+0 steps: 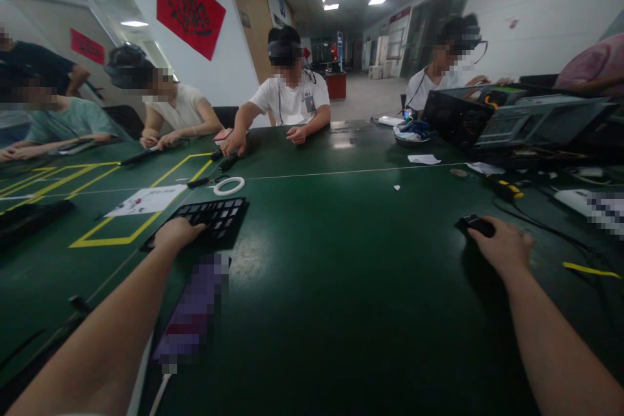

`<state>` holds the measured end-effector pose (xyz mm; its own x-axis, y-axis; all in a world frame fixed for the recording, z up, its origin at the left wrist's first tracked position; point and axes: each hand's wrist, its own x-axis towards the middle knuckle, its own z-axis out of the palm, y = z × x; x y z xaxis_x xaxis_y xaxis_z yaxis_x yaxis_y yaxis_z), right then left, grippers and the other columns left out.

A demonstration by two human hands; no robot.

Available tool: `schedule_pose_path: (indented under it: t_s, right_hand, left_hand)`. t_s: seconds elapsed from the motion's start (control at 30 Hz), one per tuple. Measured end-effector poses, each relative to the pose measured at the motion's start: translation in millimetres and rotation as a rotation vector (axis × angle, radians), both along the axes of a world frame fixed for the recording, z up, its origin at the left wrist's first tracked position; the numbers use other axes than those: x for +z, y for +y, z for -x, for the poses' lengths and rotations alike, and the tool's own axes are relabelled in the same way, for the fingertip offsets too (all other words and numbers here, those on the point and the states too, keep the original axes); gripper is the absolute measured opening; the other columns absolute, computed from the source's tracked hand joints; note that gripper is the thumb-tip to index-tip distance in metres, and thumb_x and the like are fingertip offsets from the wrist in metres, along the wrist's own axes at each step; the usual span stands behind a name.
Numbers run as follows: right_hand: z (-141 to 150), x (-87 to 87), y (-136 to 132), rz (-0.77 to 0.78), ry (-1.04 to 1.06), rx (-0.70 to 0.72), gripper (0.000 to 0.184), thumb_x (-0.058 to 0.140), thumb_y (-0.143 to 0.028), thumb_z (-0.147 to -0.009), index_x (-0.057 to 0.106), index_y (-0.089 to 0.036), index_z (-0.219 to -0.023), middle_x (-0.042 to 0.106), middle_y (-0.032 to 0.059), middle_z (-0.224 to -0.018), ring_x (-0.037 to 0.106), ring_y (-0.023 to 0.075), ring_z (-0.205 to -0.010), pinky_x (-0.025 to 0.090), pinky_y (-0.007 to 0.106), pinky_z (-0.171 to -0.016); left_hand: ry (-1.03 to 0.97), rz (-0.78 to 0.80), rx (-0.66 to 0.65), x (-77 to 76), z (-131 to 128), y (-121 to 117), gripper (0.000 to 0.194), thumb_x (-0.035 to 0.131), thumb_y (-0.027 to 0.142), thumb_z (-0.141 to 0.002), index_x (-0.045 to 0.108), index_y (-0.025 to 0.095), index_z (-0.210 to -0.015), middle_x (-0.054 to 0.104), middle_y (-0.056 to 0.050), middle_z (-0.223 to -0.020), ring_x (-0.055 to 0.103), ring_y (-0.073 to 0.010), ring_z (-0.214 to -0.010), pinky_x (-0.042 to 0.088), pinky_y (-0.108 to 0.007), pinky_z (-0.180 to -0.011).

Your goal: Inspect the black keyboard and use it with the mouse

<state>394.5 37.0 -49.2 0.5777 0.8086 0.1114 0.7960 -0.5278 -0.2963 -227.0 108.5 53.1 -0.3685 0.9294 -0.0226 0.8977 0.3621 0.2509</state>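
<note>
- Green counter (331, 286) beneath both arms, with a thin pale line across it.
- Black keyboard (227, 218) on the left part of the counter, partly covered by the left grip (176, 234); thumb out over the keys, other fingers hidden, so impossible to tell whether closed or merely resting.
- Black mouse (480, 226) on the right, well apart from the keyboard; held under the curled right grip (507, 247).
- Purple flat thing (192, 312), blurred, beside the left forearm, with a white cable (160, 395) at its near end.
- White ring (229, 186) just beyond the keyboard; white sheet (146, 200) to its left, partly over yellow tape (104, 242).
- Black-and-grey computer case (453, 118) at far right.
- Person in a white shirt (292, 101) opposite.
</note>
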Motion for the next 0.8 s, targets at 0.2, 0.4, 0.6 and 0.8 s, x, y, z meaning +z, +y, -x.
schedule_pose_path:
  t_s: [0.2,0.4,0.6,0.8]
  right_hand:
    - [32,18.6,6,-0.226,0.163,0.074,0.054,0.050,-0.038,-0.068,0.055,-0.010,-0.115,0.058,0.0169,-0.113,0.048,0.0304,-0.110,0.028,0.045,-0.098]
    - [120,40.1,-17,-0.271,0.706,0.492,0.051,0.059,-0.039,-0.069,0.052,-0.025,-0.118,0.057,0.0061,-0.116,0.054,0.0238,-0.103,0.041,0.043,-0.090]
    - [165,25.4,-38,-0.162,1.088,0.893,0.047,0.062,-0.034,-0.072,0.051,-0.027,-0.117,0.055,0.0049,-0.120,0.052,0.0230,-0.110,0.041,0.044,-0.096]
    - [168,11.0,-35,-0.236,1.096,0.969,0.038,0.058,-0.036,-0.075,0.056,-0.024,-0.111,0.056,0.0080,-0.111,0.049,0.0253,-0.111,0.042,0.047,-0.095]
  left_hand:
    - [0.117,0.032,-0.053,18.9,-40,-4,0.049,0.040,0.054,-0.078,0.058,0.009,-0.071,0.061,-0.011,-0.069,0.059,-0.0290,-0.080,0.040,-0.029,-0.061]
    - [-0.480,-0.281,-0.299,6.0,-144,-43,0.040,0.052,0.044,-0.073,0.058,0.012,-0.098,0.065,-0.010,-0.090,0.061,-0.0227,-0.081,0.046,-0.030,-0.069]
    - [-0.831,-0.178,-0.554,-37.3,-231,-97,0.038,0.059,0.041,-0.072,0.052,0.016,-0.099,0.060,-0.009,-0.089,0.058,-0.0203,-0.079,0.047,-0.032,-0.068]
    - [-0.890,-0.176,-0.645,-56.1,-244,-105,0.041,0.062,0.039,-0.073,0.051,0.014,-0.103,0.056,-0.007,-0.089,0.054,-0.0188,-0.079,0.045,-0.033,-0.071]
